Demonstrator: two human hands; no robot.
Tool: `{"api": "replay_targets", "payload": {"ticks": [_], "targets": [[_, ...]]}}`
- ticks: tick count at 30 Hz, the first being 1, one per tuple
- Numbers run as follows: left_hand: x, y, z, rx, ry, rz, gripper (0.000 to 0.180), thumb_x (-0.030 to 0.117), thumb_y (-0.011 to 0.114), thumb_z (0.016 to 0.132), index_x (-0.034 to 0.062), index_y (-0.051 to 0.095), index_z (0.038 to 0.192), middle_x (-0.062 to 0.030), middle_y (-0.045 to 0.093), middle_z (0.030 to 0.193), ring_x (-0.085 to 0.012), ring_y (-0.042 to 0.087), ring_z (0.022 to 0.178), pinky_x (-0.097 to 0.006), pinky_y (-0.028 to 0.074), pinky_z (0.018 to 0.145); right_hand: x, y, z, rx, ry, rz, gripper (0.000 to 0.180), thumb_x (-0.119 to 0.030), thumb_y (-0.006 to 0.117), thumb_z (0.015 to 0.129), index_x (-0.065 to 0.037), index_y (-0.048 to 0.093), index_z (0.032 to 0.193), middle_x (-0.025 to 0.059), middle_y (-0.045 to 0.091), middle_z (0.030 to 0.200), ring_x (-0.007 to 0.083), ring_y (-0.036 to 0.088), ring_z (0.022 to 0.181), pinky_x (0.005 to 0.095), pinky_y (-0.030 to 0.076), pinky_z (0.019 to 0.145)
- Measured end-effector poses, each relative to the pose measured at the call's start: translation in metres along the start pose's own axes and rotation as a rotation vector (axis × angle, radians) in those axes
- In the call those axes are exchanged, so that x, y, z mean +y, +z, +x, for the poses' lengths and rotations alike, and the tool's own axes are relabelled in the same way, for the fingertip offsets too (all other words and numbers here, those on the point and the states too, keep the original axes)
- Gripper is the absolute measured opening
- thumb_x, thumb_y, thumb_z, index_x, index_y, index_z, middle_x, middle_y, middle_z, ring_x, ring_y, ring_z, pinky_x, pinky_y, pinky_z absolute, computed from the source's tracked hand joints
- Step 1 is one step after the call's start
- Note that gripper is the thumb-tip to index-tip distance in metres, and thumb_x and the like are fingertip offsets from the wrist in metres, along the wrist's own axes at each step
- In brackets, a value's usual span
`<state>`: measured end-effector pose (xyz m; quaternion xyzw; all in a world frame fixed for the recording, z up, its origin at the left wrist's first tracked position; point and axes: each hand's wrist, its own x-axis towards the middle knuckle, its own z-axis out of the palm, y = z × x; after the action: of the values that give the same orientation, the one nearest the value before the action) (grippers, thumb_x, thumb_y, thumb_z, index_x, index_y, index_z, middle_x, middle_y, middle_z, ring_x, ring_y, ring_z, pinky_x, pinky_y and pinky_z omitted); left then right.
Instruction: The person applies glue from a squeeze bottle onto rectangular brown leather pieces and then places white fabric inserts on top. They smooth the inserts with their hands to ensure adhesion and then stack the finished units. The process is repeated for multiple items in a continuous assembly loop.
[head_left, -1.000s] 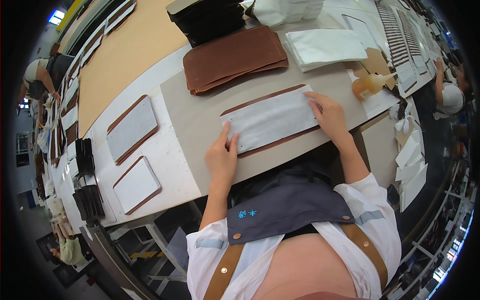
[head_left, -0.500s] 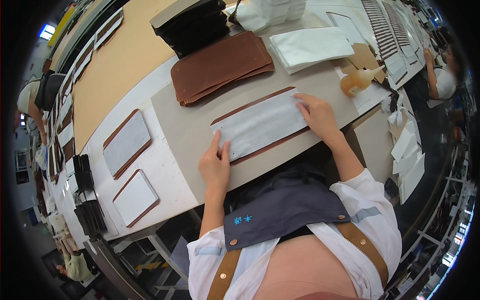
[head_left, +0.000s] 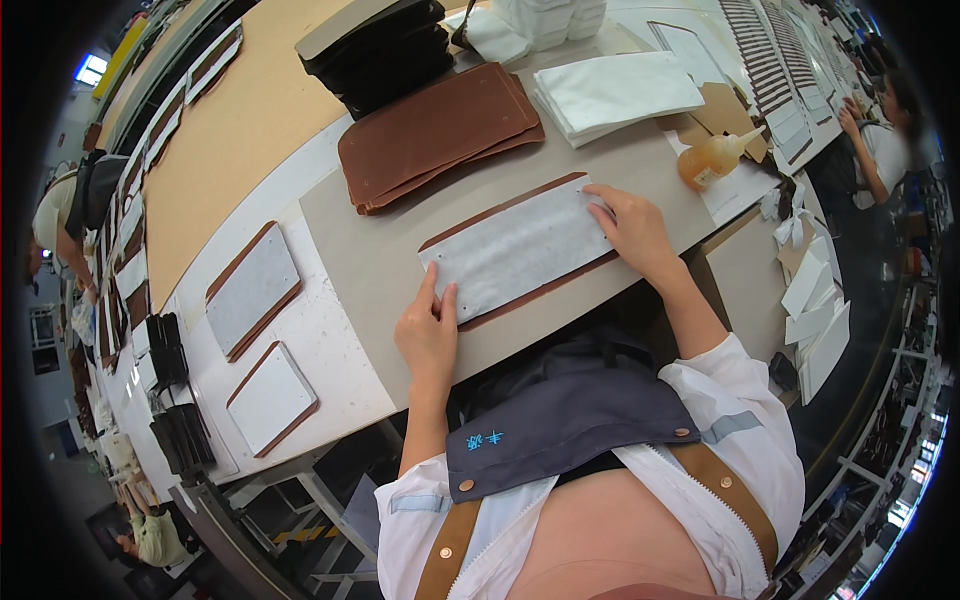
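A long white sheet (head_left: 520, 250) lies flat over a brown leather panel (head_left: 540, 302), whose edges show along the sheet's far and near sides. Its left end is between the thumb and forefinger of my left hand (head_left: 428, 335), the other fingers curled under. At the opposite end, my right hand (head_left: 635, 228) has thumb and forefinger on the sheet's right edge. Small dark marks show near the corners of the sheet. Just beyond it rests a stack of brown leather panels (head_left: 440, 135), and to the right of that a pile of folded white sheets (head_left: 620, 92).
An amber squeeze bottle (head_left: 710, 163) lies beyond my right hand. To the left are two white-faced brown pieces (head_left: 255, 285). Black pieces (head_left: 385, 60) are stacked at the back. White scraps (head_left: 815, 325) lie at the right; people work at both sides.
Both hands keep their places at the ends of the sheet, which has barely shifted. The person at the far right has changed posture slightly.
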<state>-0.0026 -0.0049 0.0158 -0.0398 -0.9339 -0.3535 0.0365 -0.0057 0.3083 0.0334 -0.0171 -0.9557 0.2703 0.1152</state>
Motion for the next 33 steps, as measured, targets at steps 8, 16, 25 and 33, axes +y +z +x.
{"api": "replay_targets", "payload": {"ticks": [8,16,25,33], "targets": [[0.001,-0.002,0.000,-0.009,0.007,-0.016,0.040,0.020,0.072,0.092,0.0089,0.068,0.130,-0.0038,0.047,0.060,-0.0133,0.044,0.055,-0.030,0.041,0.056,0.008,-0.003,0.000,-0.058,-0.002,0.030,0.031,-0.015,0.070,0.089,-0.013,0.069,0.120,0.0128,0.061,0.073,0.0296,0.059,0.067,0.0391,0.049,0.067],[0.003,-0.005,0.001,-0.041,0.029,0.044,0.041,0.020,0.073,0.091,0.0093,0.067,0.130,-0.0063,0.052,0.060,-0.0189,0.050,0.052,-0.034,0.043,0.055,0.015,-0.020,0.007,-0.174,-0.040,0.053,0.041,-0.013,0.072,0.086,-0.017,0.068,0.126,0.0086,0.055,0.073,0.0232,0.051,0.065,0.0359,0.047,0.067],[0.003,-0.004,0.000,-0.036,0.033,0.075,0.042,0.021,0.072,0.092,0.0097,0.066,0.131,-0.0067,0.052,0.059,-0.0192,0.050,0.052,-0.034,0.043,0.055,0.020,-0.016,0.002,-0.115,-0.131,-0.095,0.042,-0.016,0.073,0.086,-0.020,0.068,0.127,0.0073,0.053,0.081,0.0249,0.055,0.075,0.0371,0.048,0.072],[0.003,-0.003,-0.001,-0.034,0.036,0.083,0.042,0.020,0.072,0.092,0.0090,0.066,0.132,-0.0064,0.052,0.059,-0.0189,0.050,0.052,-0.034,0.043,0.054,0.028,-0.012,0.000,-0.072,-0.179,-0.082,0.036,-0.021,0.073,0.087,-0.020,0.069,0.123,0.0062,0.054,0.087,0.0251,0.056,0.086,0.0384,0.049,0.074]]}}
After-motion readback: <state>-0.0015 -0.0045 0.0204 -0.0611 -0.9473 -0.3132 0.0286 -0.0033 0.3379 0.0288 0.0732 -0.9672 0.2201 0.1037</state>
